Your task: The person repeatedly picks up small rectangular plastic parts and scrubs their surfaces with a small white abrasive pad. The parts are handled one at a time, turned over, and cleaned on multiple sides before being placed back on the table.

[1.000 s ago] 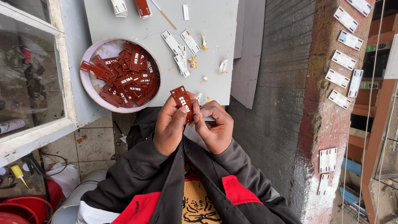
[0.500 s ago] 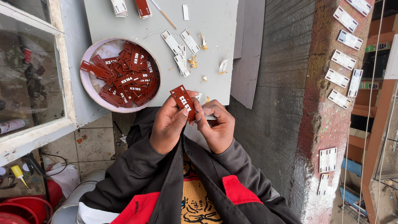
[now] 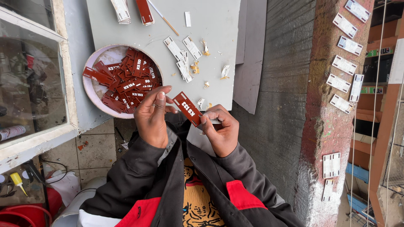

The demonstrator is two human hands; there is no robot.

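A dark red tag (image 3: 188,109) with white lettering is held tilted just off the near edge of the grey table (image 3: 210,38), which serves as the landmark here. The right hand (image 3: 221,130), below that edge, has its fingers closed on the tag's lower end; a small pale sliver shows beside its fingertips, though what it is cannot be told from this view. The left hand (image 3: 153,115), also at the near edge, has its fingers loosely spread, its fingertips meeting the tag's upper end rather than clamping it. On the table's near left corner sits a pale round bowl (image 3: 90,90) heaped with more red tags (image 3: 126,82). Toward the table's middle lie several white strips (image 3: 182,56), with small pale scraps (image 3: 195,67) strewn around them. At the far edge of the table rest a stack of white pieces (image 3: 121,10), another red piece (image 3: 145,11) and a thin stick (image 3: 163,17).
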